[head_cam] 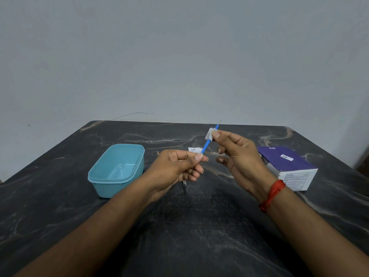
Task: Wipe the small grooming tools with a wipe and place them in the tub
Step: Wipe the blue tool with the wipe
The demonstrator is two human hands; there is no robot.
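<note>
My left hand (177, 166) pinches the lower end of a thin blue grooming tool (205, 146) that slants up to the right, with a fine metal tip at the top. Around its upper part my right hand (237, 154) pinches a small white wipe (209, 133). Both hands hover above the dark marble table. The light blue tub (103, 176) stands empty at the left, just beside my left hand. A metal tool (185, 186) lies on the table below my left hand, partly hidden by it.
A purple and white box (289, 166) sits at the right, behind my right wrist. A torn white wrapper (194, 150) lies on the table (199, 236) behind the hands. A grey wall rises beyond the table's far edge.
</note>
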